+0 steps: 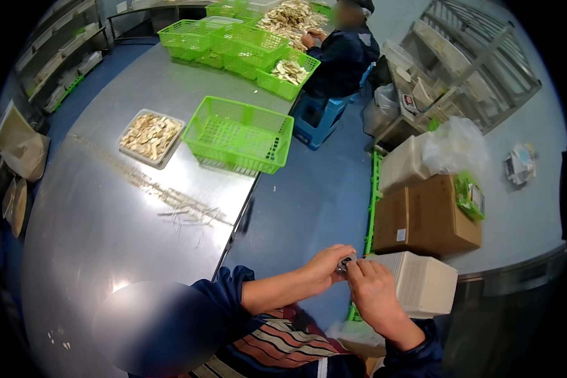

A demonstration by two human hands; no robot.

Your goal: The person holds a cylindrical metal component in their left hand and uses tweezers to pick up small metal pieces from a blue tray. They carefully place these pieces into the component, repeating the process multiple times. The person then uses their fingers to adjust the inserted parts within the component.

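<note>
Out over the floor, right of the table, my two hands are close together at a small silvery, rounded object [344, 263] with a dark middle; its kind is too small to tell. My left hand [325, 266] is wrapped round it from the left. Curled fingers of my right hand [372, 285] pinch at its right side. On the steel table [138, 233], beyond my hands, an open green plastic basket [239, 132] stands at the edge. Left of that basket is a clear tray [150, 138] filled with pale slices.
Thin strips [186, 214] lie on the table. Farther back, a seated person [340, 53] handles a pile of slices [293, 19] beside several green baskets [249, 47]. A blue stool [321, 123], cardboard box [422, 217] and white crates [422, 280] stand right. A blurred patch hides the lower left.
</note>
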